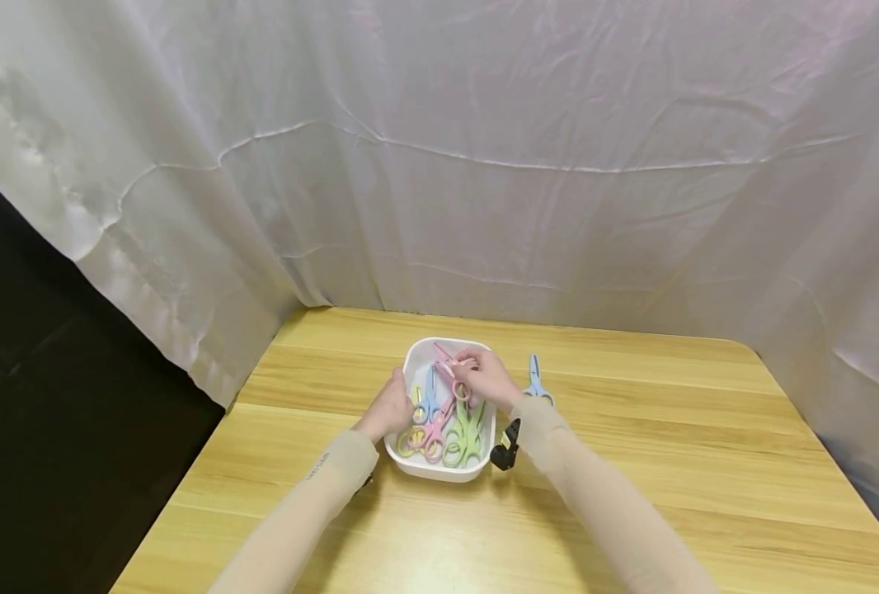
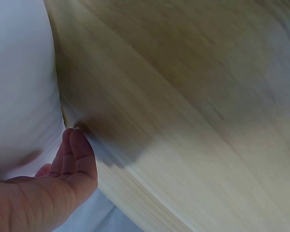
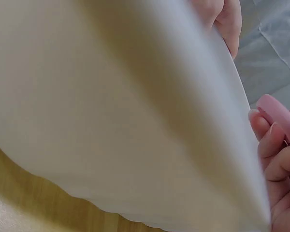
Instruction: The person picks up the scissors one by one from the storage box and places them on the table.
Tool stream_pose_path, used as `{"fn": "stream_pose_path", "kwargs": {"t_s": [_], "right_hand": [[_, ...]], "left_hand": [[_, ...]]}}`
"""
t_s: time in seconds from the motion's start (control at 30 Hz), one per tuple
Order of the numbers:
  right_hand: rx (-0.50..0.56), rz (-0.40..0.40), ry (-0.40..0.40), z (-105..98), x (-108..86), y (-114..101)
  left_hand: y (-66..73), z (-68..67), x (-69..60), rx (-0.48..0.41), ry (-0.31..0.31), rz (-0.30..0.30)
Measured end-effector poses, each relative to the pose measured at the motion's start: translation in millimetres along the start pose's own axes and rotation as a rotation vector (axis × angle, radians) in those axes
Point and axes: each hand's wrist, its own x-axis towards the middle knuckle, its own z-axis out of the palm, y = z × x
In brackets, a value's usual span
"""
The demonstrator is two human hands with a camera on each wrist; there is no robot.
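Observation:
A white plastic basket (image 1: pixel 430 473) holds several child-size scissors: blue scissors (image 1: pixel 430 396), pink scissors (image 1: pixel 437 427), green scissors (image 1: pixel 472 443) and yellow ones partly covered. My left hand (image 1: pixel 387 407) grips the basket's left side, thumb at the rim; in the left wrist view its fingers lie along the outer wall (image 2: pixel 19 82). Over the upper right of the basket, my right hand (image 1: pixel 487 379) pinches pink scissors by the handle (image 3: pixel 278 118). Their blades point up and left, and another pink blade (image 1: pixel 443 354) shows close by. The right fingers partly hide both.
Blue scissors (image 1: pixel 534 376) lie on the wooden table (image 1: pixel 669 429) just right of the basket, partly behind the right wrist. A pale curtain (image 1: pixel 484 223) hangs along the table's back edge, and a dark area (image 1: pixel 76 396) lies beyond its left edge.

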Motion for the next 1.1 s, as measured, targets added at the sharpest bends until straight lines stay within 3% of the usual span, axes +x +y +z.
{"fn": "stream_pose_path", "kwargs": {"t_s": [0.33,0.5,0.83,1.1], "right_hand": [[0.072,-0.074,0.065,0,-6.9,2],[0.133,-0.062,0.096,-2,-8.1,4],[0.392,0.074,0.066,-10,-14.7,7],[0.625,0.106,0.021,-18,-20.5,11]], "left_hand": [[0.1,-1.3,-2.6,-0.005,-0.007,-0.005],[0.6,-1.5,-2.0,0.008,-0.005,-0.006],[-0.3,0.5,-1.5,0.019,-0.002,0.003],[2.1,-0.1,-2.9,0.011,-0.003,-0.001]]}}
